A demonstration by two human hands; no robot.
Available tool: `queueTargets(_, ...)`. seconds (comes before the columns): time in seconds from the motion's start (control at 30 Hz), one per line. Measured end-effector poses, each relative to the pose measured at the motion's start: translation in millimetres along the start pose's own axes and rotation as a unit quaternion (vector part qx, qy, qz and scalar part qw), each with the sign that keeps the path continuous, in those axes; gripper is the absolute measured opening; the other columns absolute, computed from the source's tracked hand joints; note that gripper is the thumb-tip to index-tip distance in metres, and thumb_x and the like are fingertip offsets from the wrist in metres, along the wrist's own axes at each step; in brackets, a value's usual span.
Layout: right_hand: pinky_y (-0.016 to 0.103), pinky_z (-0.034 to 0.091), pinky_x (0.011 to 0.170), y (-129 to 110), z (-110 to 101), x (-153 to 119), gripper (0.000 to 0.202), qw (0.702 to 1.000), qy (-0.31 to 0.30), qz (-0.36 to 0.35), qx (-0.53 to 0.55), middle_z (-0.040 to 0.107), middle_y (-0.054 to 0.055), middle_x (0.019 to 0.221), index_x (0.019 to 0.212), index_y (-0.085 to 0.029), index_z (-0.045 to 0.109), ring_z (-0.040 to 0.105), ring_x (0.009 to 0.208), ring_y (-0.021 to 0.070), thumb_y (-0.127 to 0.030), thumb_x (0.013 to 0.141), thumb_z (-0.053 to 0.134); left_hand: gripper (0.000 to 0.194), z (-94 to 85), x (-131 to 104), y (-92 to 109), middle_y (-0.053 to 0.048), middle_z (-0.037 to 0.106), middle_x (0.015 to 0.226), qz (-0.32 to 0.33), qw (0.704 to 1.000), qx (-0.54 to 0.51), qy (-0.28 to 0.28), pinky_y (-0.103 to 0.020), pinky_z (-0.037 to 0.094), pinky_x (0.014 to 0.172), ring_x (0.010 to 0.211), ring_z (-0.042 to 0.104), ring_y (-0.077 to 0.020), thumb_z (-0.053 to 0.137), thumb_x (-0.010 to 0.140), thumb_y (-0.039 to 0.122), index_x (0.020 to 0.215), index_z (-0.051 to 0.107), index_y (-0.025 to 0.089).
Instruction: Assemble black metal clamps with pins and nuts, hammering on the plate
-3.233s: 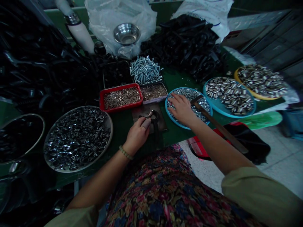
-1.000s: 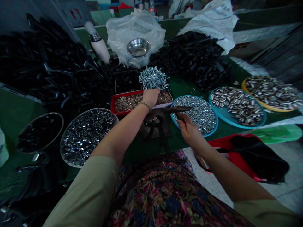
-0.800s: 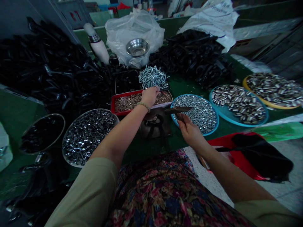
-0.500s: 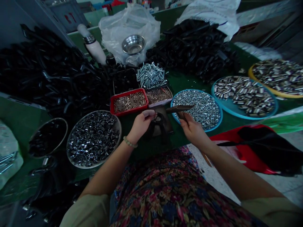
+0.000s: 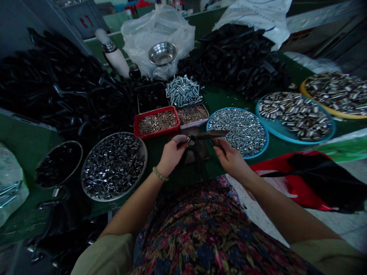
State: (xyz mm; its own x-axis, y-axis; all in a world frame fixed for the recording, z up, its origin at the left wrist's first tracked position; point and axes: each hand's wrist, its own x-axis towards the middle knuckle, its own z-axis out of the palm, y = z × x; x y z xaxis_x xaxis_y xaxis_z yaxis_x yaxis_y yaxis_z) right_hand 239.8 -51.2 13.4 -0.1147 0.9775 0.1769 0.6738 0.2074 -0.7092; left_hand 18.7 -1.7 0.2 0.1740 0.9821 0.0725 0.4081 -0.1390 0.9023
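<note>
My right hand (image 5: 229,156) is closed round the handle of a hammer (image 5: 213,134), whose dark, worn metal head points left. My left hand (image 5: 173,152) pinches a small shiny metal piece at the top of a black part (image 5: 196,149); its exact kind is too small and dark to tell. The black part lies over a dark flat plate (image 5: 204,153) on the green table. The hammer head is just right of my left fingertips and above the black part; whether they touch I cannot tell.
Pins fill a red tray (image 5: 137,133). Bolts (image 5: 183,91) are heaped behind. Blue trays (image 5: 268,143) hold small metal parts and sleeves at right; a round tray of clips (image 5: 114,168) stands at left. Piles of black parts (image 5: 237,57) lie at the back.
The hammer has moved left and slightly down, closer to my left hand. My left hand still pinches at the black part and has barely shifted.
</note>
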Motion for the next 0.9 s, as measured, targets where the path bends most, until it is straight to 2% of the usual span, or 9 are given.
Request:
queueTargets(0.13,0.043,0.053,0.087,0.5,1.0,-0.7,0.036,1.0,0.004,-0.011,-0.001,0.067,0.011,0.115,0.127,-0.021,0.05,0.065,0.107,0.0274,-0.033,0.094,0.041,0.017,3.6,-4.8,4.5,-0.003,0.064,0.1,0.049,0.989,0.135,-0.017,-0.028,0.047,0.091,0.094,0.06,-0.0157,0.054,0.089,0.023,0.098,0.068,0.021)
queueTargets(0.23,0.043,0.053,0.087,0.1,1.7,-0.6,0.036,1.0,0.008,-0.015,0.0,0.067,0.011,0.116,0.127,-0.021,0.049,0.065,0.107,0.0274,-0.032,0.093,0.042,0.021,7.1,-5.8,4.8,-0.005,0.057,0.104,0.072,0.97,0.234,-0.015,-0.028,0.046,0.087,0.094,0.056,-0.0162,0.05,0.091,0.025,0.099,0.068,0.02)
queueTargets(0.37,0.042,0.053,0.087,0.2,2.1,-1.2,0.035,1.0,0.005,-0.014,-0.003,0.067,0.011,0.116,0.125,-0.022,0.05,0.064,0.107,0.0274,-0.033,0.094,0.041,0.025,10.9,-6.0,1.8,-0.006,0.055,0.099,0.089,0.94,0.329,-0.033,-0.029,0.044,0.081,0.088,0.053,-0.0177,0.044,0.094,0.029,0.101,0.066,0.02)
queueTargets(0.53,0.04,0.053,0.088,0.4,2.3,-2.4,0.034,1.0,0.003,-0.013,0.004,0.066,0.011,0.116,0.125,-0.021,0.049,0.064,0.107,0.0264,-0.033,0.094,0.041,0.027,11.5,-7.4,4.1,-0.006,0.054,0.096,0.096,0.906,0.409,-0.058,-0.03,0.042,0.074,0.083,0.051,-0.0186,0.04,0.095,0.032,0.098,0.064,0.02)
queueTargets(0.7,0.04,0.051,0.09,-0.7,3.8,-4.1,0.034,1.0,0.0,-0.021,0.008,0.065,0.011,0.119,0.126,-0.022,0.048,0.062,0.111,0.0259,-0.032,0.094,0.041,0.026,10.0,-10.7,9.1,-0.009,0.055,0.102,0.134,0.874,0.455,-0.107,-0.033,0.044,0.077,0.092,0.051,-0.022,0.04,0.094,0.024,0.108,0.061,0.021)
queueTargets(0.8,0.039,0.051,0.092,-1.6,5.5,-4.1,0.036,1.0,0.0,-0.03,0.001,0.065,0.011,0.121,0.127,-0.021,0.048,0.061,0.114,0.0256,-0.032,0.094,0.042,0.023,6.9,-15.0,8.7,-0.01,0.055,0.108,0.143,0.88,0.435,-0.124,-0.036,0.046,0.084,0.096,0.051,-0.0236,0.046,0.091,0.023,0.108,0.062,0.02)
queueTargets(0.9,0.04,0.051,0.092,-8.3,5.0,-1.6,0.036,0.998,-0.034,-0.042,-0.017,0.065,0.01,0.121,0.128,-0.021,0.048,0.063,0.109,0.0254,-0.03,0.094,0.04,0.032,1.1,-27.3,6.3,-0.009,0.054,0.11,0.122,0.921,0.354,-0.103,-0.036,0.047,0.09,0.099,0.053,-0.0225,0.052,0.088,0.025,0.12,0.056,0.02)
